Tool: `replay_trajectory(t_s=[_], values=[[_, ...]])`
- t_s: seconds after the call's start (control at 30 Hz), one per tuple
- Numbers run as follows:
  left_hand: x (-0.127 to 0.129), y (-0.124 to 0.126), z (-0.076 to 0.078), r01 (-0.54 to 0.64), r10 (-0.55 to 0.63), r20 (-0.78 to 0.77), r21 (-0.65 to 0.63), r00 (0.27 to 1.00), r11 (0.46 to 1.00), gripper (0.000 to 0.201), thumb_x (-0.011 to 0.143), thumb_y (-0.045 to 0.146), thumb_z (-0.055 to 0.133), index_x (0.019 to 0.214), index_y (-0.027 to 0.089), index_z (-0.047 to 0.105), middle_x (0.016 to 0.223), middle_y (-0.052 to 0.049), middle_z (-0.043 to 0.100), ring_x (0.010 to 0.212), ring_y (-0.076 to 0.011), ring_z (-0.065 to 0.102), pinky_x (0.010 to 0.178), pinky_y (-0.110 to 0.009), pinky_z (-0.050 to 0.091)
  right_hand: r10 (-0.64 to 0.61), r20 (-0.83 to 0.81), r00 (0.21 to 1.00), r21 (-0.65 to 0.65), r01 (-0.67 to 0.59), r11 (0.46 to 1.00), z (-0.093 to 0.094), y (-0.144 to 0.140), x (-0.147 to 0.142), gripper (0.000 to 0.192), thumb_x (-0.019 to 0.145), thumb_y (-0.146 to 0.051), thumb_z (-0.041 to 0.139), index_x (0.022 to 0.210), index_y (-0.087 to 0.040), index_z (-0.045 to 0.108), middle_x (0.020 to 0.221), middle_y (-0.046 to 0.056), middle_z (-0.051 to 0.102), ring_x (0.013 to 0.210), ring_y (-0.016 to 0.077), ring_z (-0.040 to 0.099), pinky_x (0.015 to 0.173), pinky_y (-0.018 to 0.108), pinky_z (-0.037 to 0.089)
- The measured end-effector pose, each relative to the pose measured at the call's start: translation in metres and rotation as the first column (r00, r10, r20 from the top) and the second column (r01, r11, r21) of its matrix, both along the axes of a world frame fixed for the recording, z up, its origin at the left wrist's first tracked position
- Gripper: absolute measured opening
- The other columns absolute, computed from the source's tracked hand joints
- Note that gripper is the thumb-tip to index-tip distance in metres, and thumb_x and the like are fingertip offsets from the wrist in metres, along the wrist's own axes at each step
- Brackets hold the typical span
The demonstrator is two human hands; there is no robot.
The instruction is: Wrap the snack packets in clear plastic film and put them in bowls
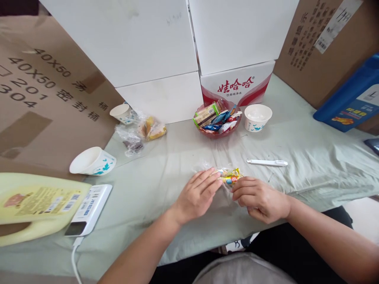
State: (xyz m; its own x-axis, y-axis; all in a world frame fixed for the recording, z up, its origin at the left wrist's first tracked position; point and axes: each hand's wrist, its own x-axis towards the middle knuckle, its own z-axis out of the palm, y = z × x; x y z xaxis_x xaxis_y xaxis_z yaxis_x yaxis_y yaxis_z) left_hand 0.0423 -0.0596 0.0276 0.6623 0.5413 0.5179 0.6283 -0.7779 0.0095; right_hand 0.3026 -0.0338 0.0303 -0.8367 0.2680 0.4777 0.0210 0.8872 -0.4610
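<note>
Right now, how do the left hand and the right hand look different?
The left hand is held flatter and straighter, while the right hand is curled. The left hand is at the left end of the yellow packets; the right hand is at the right end. Both hands are bare.

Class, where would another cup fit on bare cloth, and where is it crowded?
Bare cloth: between the left hand and white cabled device; between the slim white tool and blue bottle. Crowded: rear left, bagged food beside a paper cup.
</note>
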Motion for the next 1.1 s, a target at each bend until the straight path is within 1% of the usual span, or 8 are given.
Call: replay_trajectory(t_s=[0.17,0.33,0.43,0.53,0.7,0.77,0.9,1.1], values=[[0.009,-0.008,-0.011,0.033,-0.028,-0.135,0.042,0.990,0.999,0.023,0.091,0.011,0.053,0.109,0.020,0.066,0.105,-0.003,0.072,0.126,-0.0215,0.054,0.118,-0.048,0.028,0.005,0.163,0.987,-0.128,0.016,0.992,-0.003,-0.002,0.001,0.019,0.091,-0.031,0.044,0.087,-0.019,0.058,0.082,0.007,0.064,0.078,0.0194,0.060,0.073,0.035,0.050],[0.014,-0.017,-0.001,0.055,-0.040,-0.137,0.111,0.990,0.992,0.016,0.090,0.010,0.055,0.090,0.019,0.069,0.109,-0.004,0.070,0.121,-0.0220,0.056,0.110,-0.042,0.041,-0.443,0.210,0.872,0.029,0.447,0.894,-0.014,0.004,0.006,0.031,0.100,-0.032,0.038,0.116,-0.017,0.060,0.111,0.014,0.063,0.087,0.0193,0.065,0.073,0.032,0.053],[0.019,-0.025,0.006,0.114,-0.100,-0.199,0.059,0.975,0.992,0.018,0.090,0.010,0.052,0.086,0.017,0.068,0.105,-0.006,0.071,0.105,-0.0208,0.063,0.089,-0.035,0.053,-0.576,0.317,0.753,0.150,0.560,0.815,-0.022,0.005,0.003,0.043,0.095,-0.042,0.051,0.129,-0.016,0.056,0.126,0.017,0.060,0.087,0.0243,0.068,0.072,0.038,0.055],[0.020,-0.031,0.009,0.054,-0.056,-0.257,-0.016,0.965,0.998,0.020,0.089,0.008,0.047,0.082,0.016,0.065,0.107,-0.008,0.071,0.078,-0.0175,0.067,0.065,-0.031,0.056,-0.596,0.423,0.683,0.224,0.559,0.799,-0.025,0.006,-0.002,0.060,0.088,-0.046,0.062,0.138,-0.015,0.050,0.136,0.018,0.056,0.097,0.0287,0.067,0.076,0.041,0.056],[0.014,-0.031,0.004,-0.219,0.180,-0.187,-0.214,0.966,0.952,0.031,0.090,0.007,0.039,0.112,0.015,0.059,0.128,-0.013,0.063,0.077,-0.0179,0.071,0.056,-0.029,0.057,-0.625,0.417,0.660,0.305,0.546,0.780,-0.014,0.005,-0.011,0.043,0.092,-0.041,0.057,0.126,-0.016,0.061,0.117,0.013,0.067,0.095,0.0285,0.063,0.080,0.042,0.052],[0.012,-0.026,-0.001,-0.284,0.239,-0.185,-0.277,0.953,0.918,0.033,0.091,0.006,0.038,0.116,0.016,0.057,0.123,-0.012,0.066,0.082,-0.0196,0.072,0.061,-0.030,0.059,-0.623,0.353,0.698,0.350,0.520,0.780,-0.009,0.005,-0.018,0.036,0.094,-0.040,0.054,0.121,-0.018,0.063,0.121,0.013,0.066,0.102,0.0302,0.059,0.086,0.044,0.047],[0.012,-0.018,-0.011,-0.372,0.317,-0.209,-0.331,0.925,0.867,0.036,0.085,0.013,0.060,0.121,0.014,0.053,0.125,-0.015,0.064,0.104,-0.0273,0.068,0.082,-0.038,0.061,-0.456,0.343,0.821,0.316,0.357,0.879,-0.010,0.009,-0.045,0.041,0.090,-0.028,0.058,0.129,-0.015,0.057,0.132,0.014,0.059,0.122,0.0301,0.048,0.102,0.045,0.037],[0.009,-0.015,-0.010,-0.557,0.456,-0.329,-0.377,0.827,0.740,0.067,0.076,0.023,0.076,0.134,0.012,0.044,0.143,-0.020,0.050,0.121,-0.0330,0.059,0.093,-0.043,0.056,-0.418,0.558,0.717,0.245,0.339,0.908,-0.003,0.038,-0.081,0.049,0.082,-0.033,0.063,0.126,-0.012,0.056,0.116,0.017,0.063,0.108,0.0312,0.055,0.090,0.043,0.039]])
